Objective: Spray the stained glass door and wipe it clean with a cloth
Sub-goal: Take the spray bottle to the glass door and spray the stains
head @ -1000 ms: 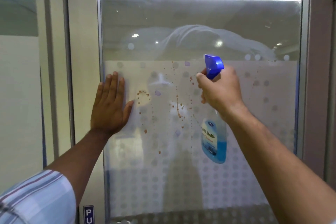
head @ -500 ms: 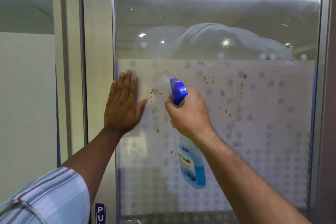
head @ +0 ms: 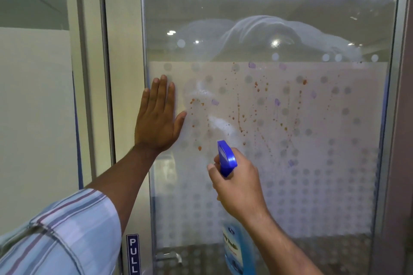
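The glass door [head: 324,185] fills the view, frosted with a dot pattern across its lower part. Orange-brown and purple stains [head: 257,114] are spattered over the frosted band, and white spray foam [head: 220,124] clings near the middle left. My left hand [head: 159,116] lies flat and open against the glass at its left edge. My right hand [head: 238,185] grips a spray bottle [head: 232,250] of blue liquid, its blue trigger head [head: 226,158] pointing at the glass just below the foam. No cloth is in view.
A metal door frame [head: 125,96] runs down the left of the pane, with a blue PULL sign [head: 133,254] and a metal handle [head: 168,257] low down. Another frame post [head: 400,118] stands at the right. A wiped smear arcs over the clear upper glass.
My right hand has carried the spray bottle left and downward across the glass. Fresh white foam now shows on the pane. The left hand has stayed flat on the glass.
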Demonstrator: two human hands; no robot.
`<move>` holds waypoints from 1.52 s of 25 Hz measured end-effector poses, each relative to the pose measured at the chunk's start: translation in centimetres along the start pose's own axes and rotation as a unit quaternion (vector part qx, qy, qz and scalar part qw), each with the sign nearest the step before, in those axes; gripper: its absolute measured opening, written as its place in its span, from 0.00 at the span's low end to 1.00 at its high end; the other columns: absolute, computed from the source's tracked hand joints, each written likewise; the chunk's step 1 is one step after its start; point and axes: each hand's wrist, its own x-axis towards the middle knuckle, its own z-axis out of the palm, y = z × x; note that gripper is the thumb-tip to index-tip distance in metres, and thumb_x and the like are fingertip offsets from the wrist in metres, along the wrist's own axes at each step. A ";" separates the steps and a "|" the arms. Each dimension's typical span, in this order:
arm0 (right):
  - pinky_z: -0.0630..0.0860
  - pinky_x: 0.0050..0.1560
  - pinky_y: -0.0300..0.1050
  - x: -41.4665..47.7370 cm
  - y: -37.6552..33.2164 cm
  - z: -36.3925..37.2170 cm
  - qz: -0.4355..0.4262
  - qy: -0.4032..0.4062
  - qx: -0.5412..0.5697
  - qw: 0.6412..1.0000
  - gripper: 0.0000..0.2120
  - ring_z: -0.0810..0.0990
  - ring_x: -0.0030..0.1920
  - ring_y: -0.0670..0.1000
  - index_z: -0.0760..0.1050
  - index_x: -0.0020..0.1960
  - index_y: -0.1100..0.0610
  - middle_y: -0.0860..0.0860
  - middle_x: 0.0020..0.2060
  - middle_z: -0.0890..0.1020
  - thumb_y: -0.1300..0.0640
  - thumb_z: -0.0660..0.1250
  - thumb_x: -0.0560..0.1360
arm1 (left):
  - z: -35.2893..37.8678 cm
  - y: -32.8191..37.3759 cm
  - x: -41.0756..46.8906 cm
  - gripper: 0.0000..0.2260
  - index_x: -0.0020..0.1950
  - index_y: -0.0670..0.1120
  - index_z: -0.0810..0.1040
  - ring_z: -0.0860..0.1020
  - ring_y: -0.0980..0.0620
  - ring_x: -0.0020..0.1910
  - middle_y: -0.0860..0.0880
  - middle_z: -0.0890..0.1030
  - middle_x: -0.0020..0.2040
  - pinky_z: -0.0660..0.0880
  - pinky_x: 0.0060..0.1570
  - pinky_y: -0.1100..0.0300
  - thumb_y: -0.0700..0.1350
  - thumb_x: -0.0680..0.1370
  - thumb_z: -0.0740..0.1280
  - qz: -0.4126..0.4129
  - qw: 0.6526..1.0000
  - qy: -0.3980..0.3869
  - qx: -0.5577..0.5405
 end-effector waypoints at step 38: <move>0.85 0.59 0.59 -28.7 -4.4 -11.6 0.063 -0.441 0.426 0.788 0.20 0.88 0.60 0.64 0.80 0.69 0.57 0.61 0.63 0.86 0.66 0.73 0.78 | -48.1 25.2 -31.7 0.23 0.69 0.44 0.83 0.84 0.57 0.66 0.53 0.88 0.66 0.78 0.71 0.60 0.41 0.75 0.81 -0.437 0.649 -0.384 -0.491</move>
